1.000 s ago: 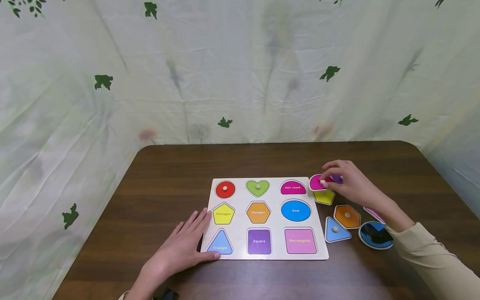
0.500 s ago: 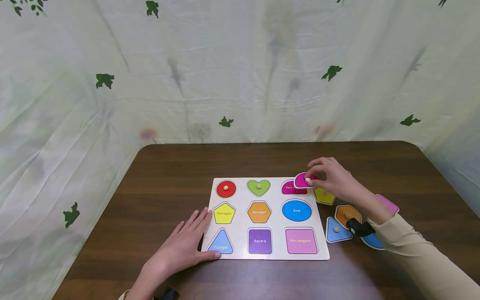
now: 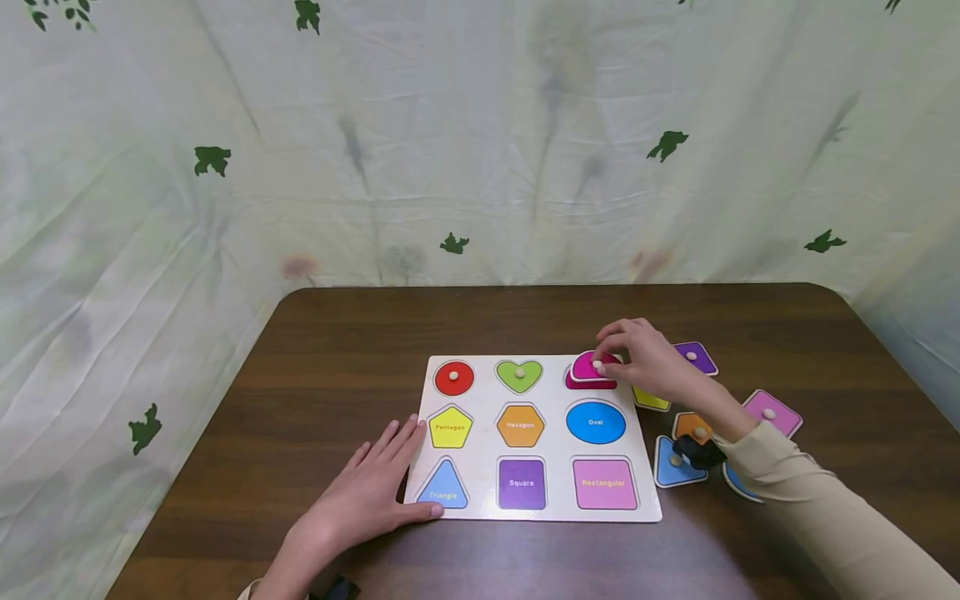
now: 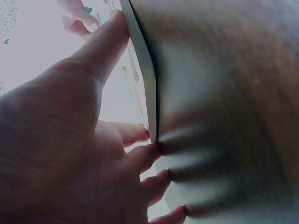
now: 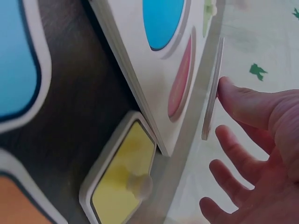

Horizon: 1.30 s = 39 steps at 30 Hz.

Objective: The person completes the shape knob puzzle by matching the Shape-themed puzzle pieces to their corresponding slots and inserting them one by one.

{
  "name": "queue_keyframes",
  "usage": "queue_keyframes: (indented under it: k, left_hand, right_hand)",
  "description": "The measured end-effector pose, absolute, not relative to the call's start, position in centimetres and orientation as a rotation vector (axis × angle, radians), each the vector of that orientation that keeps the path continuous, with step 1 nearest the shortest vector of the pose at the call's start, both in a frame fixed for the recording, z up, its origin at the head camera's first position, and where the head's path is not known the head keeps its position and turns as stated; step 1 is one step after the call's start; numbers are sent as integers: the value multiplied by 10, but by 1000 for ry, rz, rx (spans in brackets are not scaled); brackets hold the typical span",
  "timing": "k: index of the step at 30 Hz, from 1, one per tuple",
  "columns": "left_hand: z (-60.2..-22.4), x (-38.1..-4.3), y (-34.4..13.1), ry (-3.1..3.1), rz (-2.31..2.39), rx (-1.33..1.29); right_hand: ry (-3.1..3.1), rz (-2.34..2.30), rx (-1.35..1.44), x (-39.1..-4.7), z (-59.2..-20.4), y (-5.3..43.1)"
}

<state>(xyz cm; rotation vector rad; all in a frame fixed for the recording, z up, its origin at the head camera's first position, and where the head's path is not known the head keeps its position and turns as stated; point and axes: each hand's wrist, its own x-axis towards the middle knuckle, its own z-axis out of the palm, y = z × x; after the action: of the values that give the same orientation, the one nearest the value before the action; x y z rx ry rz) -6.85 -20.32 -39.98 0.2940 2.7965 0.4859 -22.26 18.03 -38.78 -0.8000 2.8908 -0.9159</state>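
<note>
My right hand point(image 3: 643, 360) pinches the small knob of a magenta half-round puzzle piece point(image 3: 582, 365). The piece hovers over the board's top right corner and covers most of the matching half-round recess point(image 3: 579, 386); in the right wrist view a gap shows between the piece's thin edge point(image 5: 212, 105) and that recess point(image 5: 181, 86). Spread along the left side of the white puzzle board point(image 3: 483, 458) is my left hand point(image 3: 367, 492), its thumb on the lower left corner and its fingers straight. In the left wrist view, those fingertips point(image 4: 177, 214) reach the tabletop.
A red circle point(image 3: 453, 387) and green heart point(image 3: 519, 385) sit in the board's top row. Right of it lie the yellow point(image 3: 652, 401), purple point(image 3: 703, 362), pink point(image 3: 780, 413), orange point(image 3: 685, 425) and blue triangle point(image 3: 671, 476) pieces. The blue oval point(image 3: 737, 482) is partly under the right wrist.
My right hand has carried the half-round piece leftward from beside the board to over the half-round recess. The purple and pink pieces show more fully now. My left hand stays put.
</note>
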Motion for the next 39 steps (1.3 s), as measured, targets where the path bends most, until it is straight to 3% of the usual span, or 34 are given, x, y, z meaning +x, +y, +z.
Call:
queue_keyframes:
  k: [39]
  left_hand:
    - [-401, -68, -203, 2793, 488, 279]
  right_hand:
    - [2894, -788, -727, -223, -393, 177]
